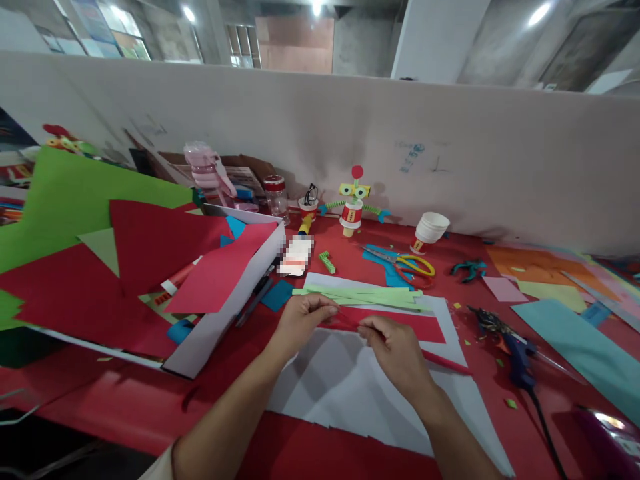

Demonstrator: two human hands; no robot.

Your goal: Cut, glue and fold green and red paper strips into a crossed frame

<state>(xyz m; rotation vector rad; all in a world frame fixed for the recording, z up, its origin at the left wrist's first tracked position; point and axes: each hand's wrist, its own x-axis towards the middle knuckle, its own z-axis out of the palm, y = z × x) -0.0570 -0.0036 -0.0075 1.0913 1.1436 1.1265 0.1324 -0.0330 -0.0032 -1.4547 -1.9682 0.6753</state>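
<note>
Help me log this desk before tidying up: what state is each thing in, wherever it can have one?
Thin red strip, held by left hand and right hand
Light-green strips, cut, loosely piled
Scissors, lying flat, unheld
Glue gun, lying down, unheld
Jar, lidded
Paper figure, upright, assembled
White cups, stacked
White box, open, heaped

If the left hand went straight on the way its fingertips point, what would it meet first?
Probably the right hand, which faces the left hand across a small gap over the red paper. Depth is unclear in this single view, so it might instead brush that paper.
</note>
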